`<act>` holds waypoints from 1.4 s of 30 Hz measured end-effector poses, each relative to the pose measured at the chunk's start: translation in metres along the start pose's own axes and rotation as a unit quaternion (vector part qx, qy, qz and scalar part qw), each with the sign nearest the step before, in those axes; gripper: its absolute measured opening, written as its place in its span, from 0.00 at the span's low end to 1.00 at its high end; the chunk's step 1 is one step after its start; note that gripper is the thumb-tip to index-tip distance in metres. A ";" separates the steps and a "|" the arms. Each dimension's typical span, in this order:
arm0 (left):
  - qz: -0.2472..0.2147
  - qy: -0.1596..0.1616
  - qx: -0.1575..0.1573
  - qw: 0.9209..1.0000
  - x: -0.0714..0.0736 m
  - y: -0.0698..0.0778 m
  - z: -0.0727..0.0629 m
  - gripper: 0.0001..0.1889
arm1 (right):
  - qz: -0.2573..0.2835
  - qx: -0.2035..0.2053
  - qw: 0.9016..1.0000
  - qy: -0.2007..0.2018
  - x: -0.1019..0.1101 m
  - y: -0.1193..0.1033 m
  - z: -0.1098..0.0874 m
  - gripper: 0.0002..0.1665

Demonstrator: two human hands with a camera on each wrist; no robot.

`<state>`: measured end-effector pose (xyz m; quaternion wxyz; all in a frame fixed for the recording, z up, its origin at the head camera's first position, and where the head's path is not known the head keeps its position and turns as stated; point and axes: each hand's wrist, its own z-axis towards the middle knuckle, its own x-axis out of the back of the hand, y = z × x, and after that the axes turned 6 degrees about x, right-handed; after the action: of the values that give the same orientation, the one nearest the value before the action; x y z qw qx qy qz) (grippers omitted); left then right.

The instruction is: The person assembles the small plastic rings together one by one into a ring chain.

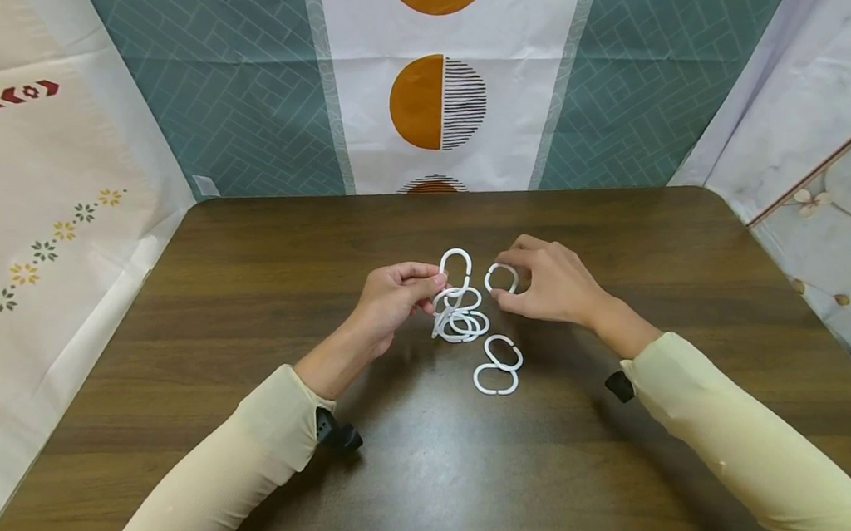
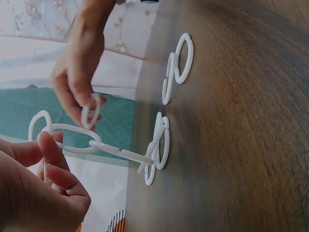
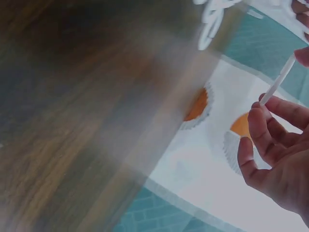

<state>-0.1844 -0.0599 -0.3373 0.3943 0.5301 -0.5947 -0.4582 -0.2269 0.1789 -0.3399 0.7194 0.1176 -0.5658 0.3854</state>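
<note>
In the head view my left hand [image 1: 393,300] pinches a chain of white C-shaped rings [image 1: 457,251] by an upper ring between thumb and fingers. The linked rings hang down from it, and the lower ones [image 1: 474,336] bunch on the table. The left wrist view shows the hanging ring [image 2: 130,155] slanting to that bunch. To its right, my right hand [image 1: 555,280] pinches a single white ring [image 1: 488,277] by its edges, raised over the table. Seen edge-on in the right wrist view, this ring [image 3: 277,84] spans from thumb to fingertips.
Two more white rings [image 1: 516,381] lie overlapping on the brown wooden table [image 1: 233,417], nearer to me than the bunch. A patterned cloth [image 1: 243,101] hangs behind the far table edge. Pale cloths [image 1: 19,183] hang at both sides. Dark wrist straps sit at both cuffs.
</note>
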 end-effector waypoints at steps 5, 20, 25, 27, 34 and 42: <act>-0.003 0.000 -0.001 1.000 -0.001 0.000 0.001 0.10 | 0.040 0.006 0.999 0.018 0.009 -0.007 -0.001 0.20; -0.002 0.008 0.007 1.000 -0.003 0.000 0.001 0.09 | 0.153 0.012 0.988 0.025 0.019 -0.023 0.000 0.17; -0.005 0.008 0.010 1.000 -0.003 0.000 0.001 0.09 | 0.183 0.014 0.983 0.001 0.016 -0.026 0.000 0.17; -0.005 0.011 0.011 1.000 -0.003 0.000 0.000 0.09 | 0.201 0.015 0.980 -0.004 0.015 -0.025 0.001 0.15; -0.010 0.015 0.004 1.000 -0.004 0.000 0.001 0.09 | 0.242 0.017 0.970 -0.007 0.013 -0.024 0.001 0.11; -0.001 -0.008 0.008 1.000 -0.007 -0.001 -0.001 0.11 | 0.215 0.020 0.976 0.011 0.011 -0.024 0.004 0.12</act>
<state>-0.1822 -0.0527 -0.3374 0.3845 0.5301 -0.6012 -0.4579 -0.2132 0.1648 -0.3227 0.6237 0.0035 -0.5619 0.5433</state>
